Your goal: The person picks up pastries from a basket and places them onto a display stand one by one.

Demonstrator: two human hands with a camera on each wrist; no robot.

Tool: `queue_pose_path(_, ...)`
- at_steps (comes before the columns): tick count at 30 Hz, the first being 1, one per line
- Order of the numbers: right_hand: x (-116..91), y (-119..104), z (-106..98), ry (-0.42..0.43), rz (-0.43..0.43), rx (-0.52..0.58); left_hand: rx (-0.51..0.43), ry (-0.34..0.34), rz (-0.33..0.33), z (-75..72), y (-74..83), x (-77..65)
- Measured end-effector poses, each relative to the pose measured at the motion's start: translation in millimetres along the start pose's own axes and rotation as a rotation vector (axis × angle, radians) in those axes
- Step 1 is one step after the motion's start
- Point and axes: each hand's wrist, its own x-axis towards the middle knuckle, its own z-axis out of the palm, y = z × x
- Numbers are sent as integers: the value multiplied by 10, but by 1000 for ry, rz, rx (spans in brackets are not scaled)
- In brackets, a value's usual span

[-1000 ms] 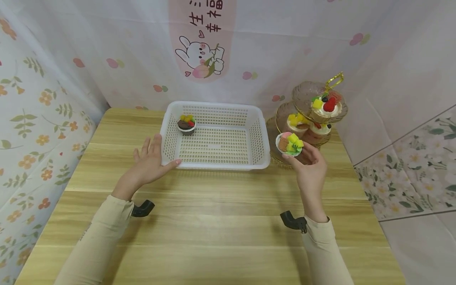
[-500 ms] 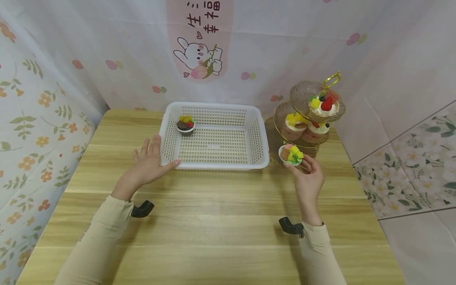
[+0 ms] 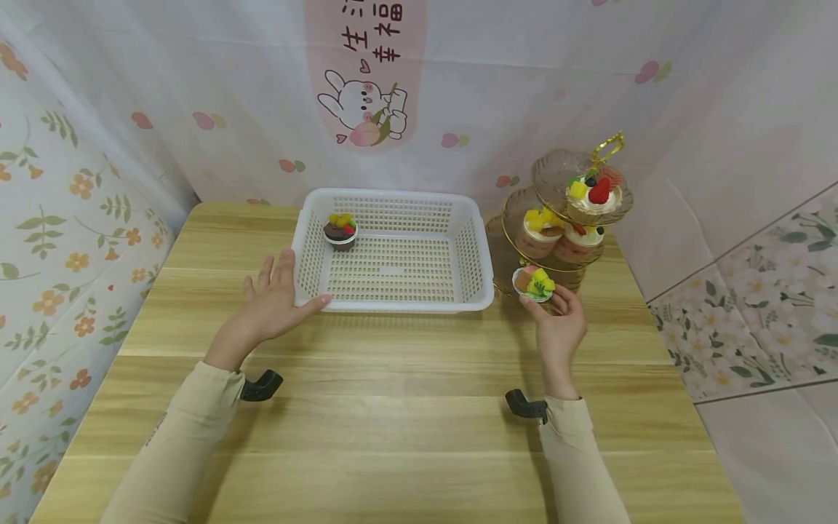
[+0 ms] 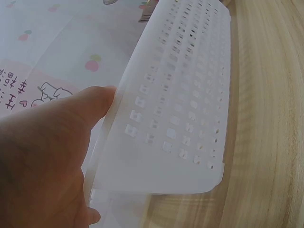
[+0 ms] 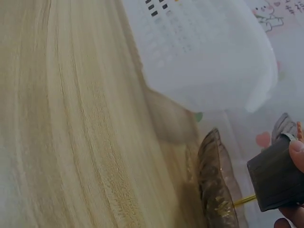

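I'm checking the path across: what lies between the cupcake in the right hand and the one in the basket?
In the head view, an edge of the stand's bottom plate, then the basket's right wall, then its bare floor.

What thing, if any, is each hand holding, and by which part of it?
Right hand: a yellow-topped cupcake, pinched by the sides of its cup. Left hand: nothing gripped; it touches the basket's rim.

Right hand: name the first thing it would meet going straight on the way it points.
Past its held cupcake, the right hand would probably meet the tiered stand first; which tier is unclear, since height is hard to judge.
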Motion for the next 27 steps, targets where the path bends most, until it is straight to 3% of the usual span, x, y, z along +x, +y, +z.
queue_pose_path(27,121,129,181,75,41,-96,-18,15,1,13,-8,0)
